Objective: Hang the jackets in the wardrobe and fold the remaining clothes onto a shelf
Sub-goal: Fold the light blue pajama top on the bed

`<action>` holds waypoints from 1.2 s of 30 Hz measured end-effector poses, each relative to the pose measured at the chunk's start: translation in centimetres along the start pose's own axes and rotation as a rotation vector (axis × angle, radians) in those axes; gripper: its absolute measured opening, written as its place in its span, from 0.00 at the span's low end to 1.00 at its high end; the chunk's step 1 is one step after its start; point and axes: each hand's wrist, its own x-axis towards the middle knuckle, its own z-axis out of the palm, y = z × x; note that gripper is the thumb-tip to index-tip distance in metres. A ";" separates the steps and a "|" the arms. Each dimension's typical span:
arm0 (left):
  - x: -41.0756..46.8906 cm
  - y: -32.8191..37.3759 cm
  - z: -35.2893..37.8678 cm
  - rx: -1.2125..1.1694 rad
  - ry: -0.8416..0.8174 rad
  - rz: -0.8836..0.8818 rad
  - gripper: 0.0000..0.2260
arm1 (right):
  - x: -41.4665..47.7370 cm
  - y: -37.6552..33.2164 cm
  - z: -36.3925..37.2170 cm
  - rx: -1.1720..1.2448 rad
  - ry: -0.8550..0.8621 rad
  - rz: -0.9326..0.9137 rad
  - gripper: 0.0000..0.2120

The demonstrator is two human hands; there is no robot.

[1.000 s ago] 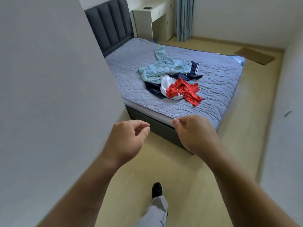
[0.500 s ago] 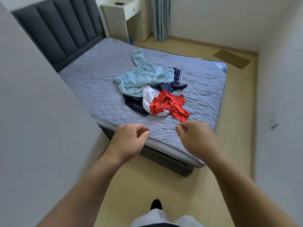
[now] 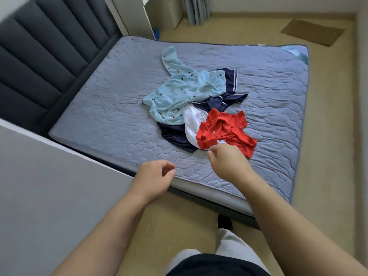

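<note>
left hand [image 3: 154, 176] loose and empty over the bed [image 3: 111, 120] edge, right hand [image 3: 229, 163] newly at red garment [image 3: 227, 126], grip unclear

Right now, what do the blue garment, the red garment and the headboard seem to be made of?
The blue garment: likely soft fleece or terry, matte, fuzzy-looking. The red garment: probably thin cotton knit, matte, finely creased. The headboard: dark grey padded upholstery, seemingly fabric, in stitched channels.

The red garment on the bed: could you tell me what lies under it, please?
Under the red garment a white garment shows, lying on a navy garment; anything further beneath is covered.
</note>
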 end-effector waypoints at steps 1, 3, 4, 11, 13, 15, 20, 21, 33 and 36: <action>1.6 -0.7 -0.7 0.011 -0.013 -0.023 0.08 | 1.8 -0.3 0.2 0.002 -0.022 0.013 0.16; 5.1 -2.1 -1.9 0.035 -0.035 -0.052 0.09 | 5.1 -1.2 0.9 0.000 -0.071 0.026 0.15; 7.0 -2.8 -2.3 0.047 -0.048 -0.062 0.09 | 6.7 -1.6 1.3 -0.008 -0.093 0.029 0.15; 23.3 -9.5 -0.5 0.060 -0.185 -0.054 0.10 | 18.5 -3.6 7.1 -0.011 -0.129 0.165 0.11; 28.7 -11.8 1.7 0.104 -0.256 -0.017 0.12 | 22.0 -3.8 9.6 0.004 -0.112 0.224 0.09; 34.0 -14.6 4.4 0.151 -0.335 0.011 0.14 | 25.6 -3.6 12.7 0.025 -0.085 0.302 0.06; 46.5 -20.9 11.2 0.271 -0.445 0.016 0.19 | 34.1 -2.8 19.4 0.128 -0.074 0.466 0.02; 48.2 -21.5 12.1 0.286 -0.450 0.012 0.20 | 35.3 -2.7 20.1 0.134 -0.079 0.477 0.01; 62.0 -26.7 21.9 0.649 -0.556 0.228 0.33 | 43.9 1.1 29.2 0.117 -0.164 0.615 0.03; 63.3 -27.3 22.7 0.631 -0.557 0.187 0.35 | 44.1 1.7 30.2 0.124 -0.172 0.632 0.08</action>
